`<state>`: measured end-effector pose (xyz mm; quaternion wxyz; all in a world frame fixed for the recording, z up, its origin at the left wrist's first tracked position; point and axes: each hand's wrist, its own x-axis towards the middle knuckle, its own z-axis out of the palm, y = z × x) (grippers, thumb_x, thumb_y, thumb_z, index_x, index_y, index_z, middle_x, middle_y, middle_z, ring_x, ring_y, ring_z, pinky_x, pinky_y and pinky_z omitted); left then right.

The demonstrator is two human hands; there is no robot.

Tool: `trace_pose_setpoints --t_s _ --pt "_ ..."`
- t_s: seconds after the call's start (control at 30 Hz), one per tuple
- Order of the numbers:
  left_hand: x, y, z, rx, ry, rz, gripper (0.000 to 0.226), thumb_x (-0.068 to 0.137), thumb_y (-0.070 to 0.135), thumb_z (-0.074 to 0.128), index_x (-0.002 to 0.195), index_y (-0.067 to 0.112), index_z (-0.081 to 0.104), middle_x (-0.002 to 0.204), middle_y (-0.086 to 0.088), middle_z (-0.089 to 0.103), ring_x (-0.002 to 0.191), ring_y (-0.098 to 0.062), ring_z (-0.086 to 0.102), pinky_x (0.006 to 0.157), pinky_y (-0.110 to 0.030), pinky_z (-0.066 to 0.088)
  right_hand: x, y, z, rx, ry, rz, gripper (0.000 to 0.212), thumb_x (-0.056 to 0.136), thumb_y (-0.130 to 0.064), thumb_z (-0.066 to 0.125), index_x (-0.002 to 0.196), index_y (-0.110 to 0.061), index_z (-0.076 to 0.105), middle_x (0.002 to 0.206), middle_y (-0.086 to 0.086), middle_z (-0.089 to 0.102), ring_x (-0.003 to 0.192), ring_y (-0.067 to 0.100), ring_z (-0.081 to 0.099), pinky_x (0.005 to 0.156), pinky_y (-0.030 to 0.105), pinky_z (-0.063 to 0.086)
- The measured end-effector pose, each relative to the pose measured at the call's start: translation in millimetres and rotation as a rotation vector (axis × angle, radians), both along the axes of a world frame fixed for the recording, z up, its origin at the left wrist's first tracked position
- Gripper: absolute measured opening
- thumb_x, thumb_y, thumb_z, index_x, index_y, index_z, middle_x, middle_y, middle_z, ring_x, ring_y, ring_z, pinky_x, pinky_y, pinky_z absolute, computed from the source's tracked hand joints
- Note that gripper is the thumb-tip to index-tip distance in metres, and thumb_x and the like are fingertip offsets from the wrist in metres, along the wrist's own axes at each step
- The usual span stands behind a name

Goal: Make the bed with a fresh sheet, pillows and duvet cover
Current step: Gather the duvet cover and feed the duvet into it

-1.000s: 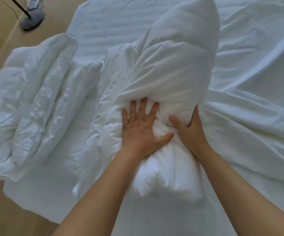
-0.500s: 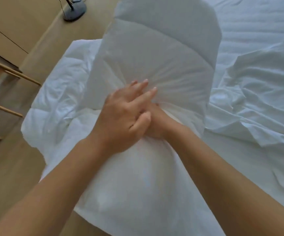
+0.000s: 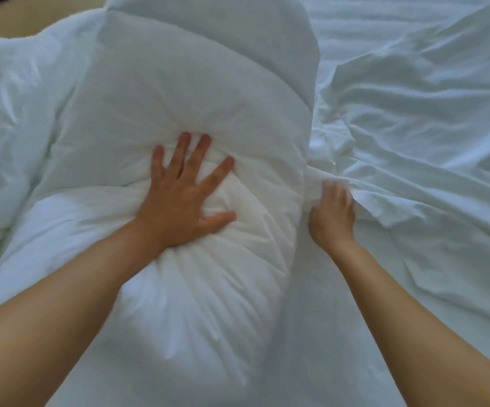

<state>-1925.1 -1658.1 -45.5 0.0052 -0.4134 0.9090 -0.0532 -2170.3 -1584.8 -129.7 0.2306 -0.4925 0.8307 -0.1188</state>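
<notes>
Where the white sheet is spread over the bed, a crumpled duvet is heaped to the left of the pillow, and a creased loose cloth is bunched to its right. The pillow's far half is covered by a pillowcase; its near half is bare. The left hand is pressed flat on the pillow's middle, fingers straight and spread. The blurred right hand, at the pillow's right edge, is clenched on the loose cloth.
</notes>
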Motion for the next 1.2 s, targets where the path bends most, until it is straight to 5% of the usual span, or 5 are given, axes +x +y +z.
trace_pose_setpoints --t_s 0.1,0.27,0.8,1.07,1.2 --pt "-18 1 -15 0.031 -0.029 0.001 0.080 0.076 0.068 0.037 0.142 0.024 0.042 0.151 -0.021 0.028 0.139 -0.045 0.023 0.105 -0.065 0.014 -12 7 -40 0.325 0.170 0.249 0.079 0.088 -0.041 0.054 0.150 -0.024 0.008 0.157 0.011 0.002 0.143 0.032 0.004 0.109 0.056 0.014" --pt "-25 -7 -23 0.014 -0.064 0.026 0.081 0.075 0.069 0.037 0.141 0.023 0.044 0.151 -0.021 0.028 0.139 -0.045 0.023 0.105 -0.065 0.013 -29 -13 -46 0.007 0.397 0.251 0.028 0.068 -0.001 0.069 0.095 -0.003 0.063 0.091 0.017 0.063 0.084 0.032 0.062 0.066 0.038 0.045" --pt "-117 73 10 0.098 -0.309 0.174 0.070 0.089 0.055 0.039 0.150 0.029 0.017 0.159 -0.012 0.002 0.145 -0.034 -0.004 0.109 -0.063 -0.003 -95 289 78 -0.129 -0.542 -0.389 0.048 0.088 -0.015 0.065 0.049 -0.015 0.037 0.046 -0.011 0.024 0.044 0.005 0.024 0.045 0.023 0.019" --pt "-329 281 16 1.432 0.376 0.891 0.111 0.075 0.078 0.048 0.151 0.022 -0.010 0.158 -0.013 0.006 0.142 -0.036 0.018 0.113 -0.050 0.020 -179 421 169 -0.267 -0.631 -0.415 0.042 0.080 0.001 0.069 0.048 0.001 0.042 0.047 -0.006 0.029 0.041 0.011 0.026 0.047 0.036 0.021" --pt "-450 389 24 1.713 0.960 1.126 0.068 0.082 0.043 0.068 0.138 0.015 0.041 0.132 -0.010 0.055 0.107 -0.024 0.058 0.091 -0.035 0.047 -259 505 172 -0.218 -0.645 -0.453 0.043 0.081 0.008 0.065 0.047 -0.004 0.042 0.048 -0.001 0.031 0.044 0.010 0.031 0.045 0.024 0.020"
